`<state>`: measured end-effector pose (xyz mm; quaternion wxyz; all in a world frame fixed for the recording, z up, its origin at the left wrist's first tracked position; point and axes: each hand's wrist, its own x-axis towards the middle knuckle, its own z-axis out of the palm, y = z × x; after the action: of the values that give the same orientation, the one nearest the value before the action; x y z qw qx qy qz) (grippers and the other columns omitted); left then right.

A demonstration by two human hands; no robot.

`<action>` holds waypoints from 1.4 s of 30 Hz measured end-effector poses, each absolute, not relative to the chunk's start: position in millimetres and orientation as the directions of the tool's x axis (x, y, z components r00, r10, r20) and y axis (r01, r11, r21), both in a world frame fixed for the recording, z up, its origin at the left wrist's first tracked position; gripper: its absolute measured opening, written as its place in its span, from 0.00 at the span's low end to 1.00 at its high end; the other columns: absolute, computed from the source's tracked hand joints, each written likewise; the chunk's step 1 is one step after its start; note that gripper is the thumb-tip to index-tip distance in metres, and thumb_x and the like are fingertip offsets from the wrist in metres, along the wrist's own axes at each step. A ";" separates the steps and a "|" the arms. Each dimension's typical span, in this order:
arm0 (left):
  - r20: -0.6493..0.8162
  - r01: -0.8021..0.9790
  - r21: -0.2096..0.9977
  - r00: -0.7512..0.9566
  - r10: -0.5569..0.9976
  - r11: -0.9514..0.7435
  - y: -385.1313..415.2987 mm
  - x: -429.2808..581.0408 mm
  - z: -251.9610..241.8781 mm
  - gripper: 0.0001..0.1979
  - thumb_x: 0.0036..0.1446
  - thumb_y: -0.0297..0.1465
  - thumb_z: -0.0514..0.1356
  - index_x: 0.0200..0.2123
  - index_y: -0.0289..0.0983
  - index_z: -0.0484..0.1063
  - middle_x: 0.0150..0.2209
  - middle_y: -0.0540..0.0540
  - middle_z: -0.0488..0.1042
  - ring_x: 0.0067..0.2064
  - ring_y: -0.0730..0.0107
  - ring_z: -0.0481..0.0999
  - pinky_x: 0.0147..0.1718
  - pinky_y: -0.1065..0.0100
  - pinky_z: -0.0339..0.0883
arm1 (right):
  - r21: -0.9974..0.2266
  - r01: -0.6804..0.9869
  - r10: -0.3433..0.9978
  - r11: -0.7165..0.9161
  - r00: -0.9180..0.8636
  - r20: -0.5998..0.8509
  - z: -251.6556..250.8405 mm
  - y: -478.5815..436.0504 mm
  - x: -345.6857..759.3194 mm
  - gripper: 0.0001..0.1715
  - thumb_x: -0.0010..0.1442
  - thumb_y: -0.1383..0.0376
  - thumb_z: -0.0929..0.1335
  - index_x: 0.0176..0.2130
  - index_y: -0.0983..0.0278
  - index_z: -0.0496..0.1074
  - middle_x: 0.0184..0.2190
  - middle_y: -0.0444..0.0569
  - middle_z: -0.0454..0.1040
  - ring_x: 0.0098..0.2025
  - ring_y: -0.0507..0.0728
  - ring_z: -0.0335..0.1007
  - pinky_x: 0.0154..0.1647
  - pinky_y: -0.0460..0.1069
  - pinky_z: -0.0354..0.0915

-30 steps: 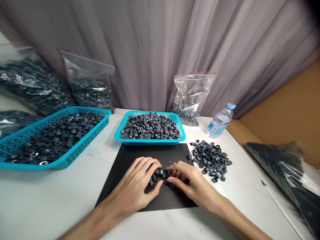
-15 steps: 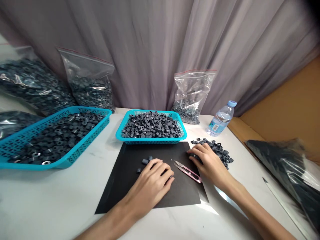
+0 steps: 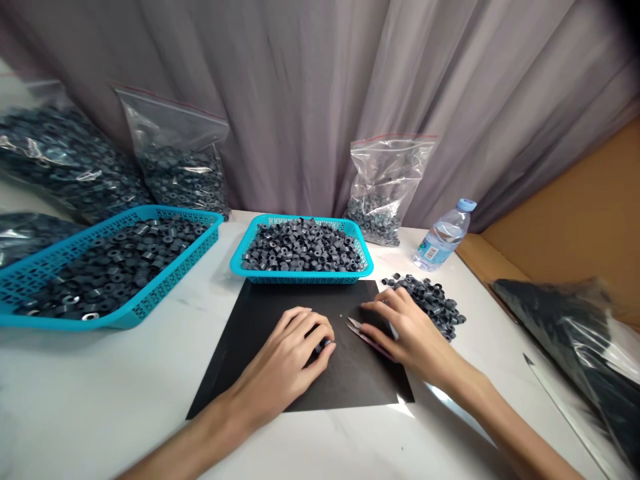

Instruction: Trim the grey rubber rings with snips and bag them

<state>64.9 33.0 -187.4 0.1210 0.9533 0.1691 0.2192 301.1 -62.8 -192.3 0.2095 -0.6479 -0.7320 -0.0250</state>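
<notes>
My left hand (image 3: 293, 353) rests curled on the black sheet (image 3: 350, 387). A small dark grey ring-shaped plastic part (image 3: 323, 345) shows between its thumb and forefinger; whatever lies under the palm is hidden. To the right, my right hand (image 3: 413, 330) hovers above the sheet's right edge, thumb and fingers apart, with nothing visible between them. Under that thumb lies a pair of thread snips (image 3: 356, 327), its blades showing and its pink handle mostly covered. Just behind the right hand is a loose pile of the same grey parts (image 3: 435, 300) on the white table.
A blue basket (image 3: 300, 277) heaped with grey parts stands behind the sheet, another blue basket (image 3: 135, 313) at the left. Zip bags (image 3: 180, 173) of parts lean on the grey curtain. A water bottle (image 3: 443, 237) stands back right, near a cardboard box (image 3: 575, 220).
My right hand has moved left from the pile to over the snips. My left hand has shifted slightly left, and the loose parts beside it are now out of sight.
</notes>
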 end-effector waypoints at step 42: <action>-0.112 -0.010 0.989 0.600 0.792 0.147 33.7 54.0 -149.7 0.11 0.62 0.39 0.65 0.37 0.38 0.73 0.36 0.50 0.79 0.35 0.75 0.72 0.39 0.74 0.67 | -0.494 0.801 0.922 0.338 -0.175 0.346 -203.1 -69.6 237.3 0.25 0.72 0.65 0.64 0.66 0.56 0.61 0.59 0.52 0.69 0.56 0.62 0.64 0.57 0.58 0.68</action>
<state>54.0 33.7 -149.7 0.6787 0.5825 0.3360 0.2954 237.3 -69.6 -203.1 0.3019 -0.5667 -0.7601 0.0996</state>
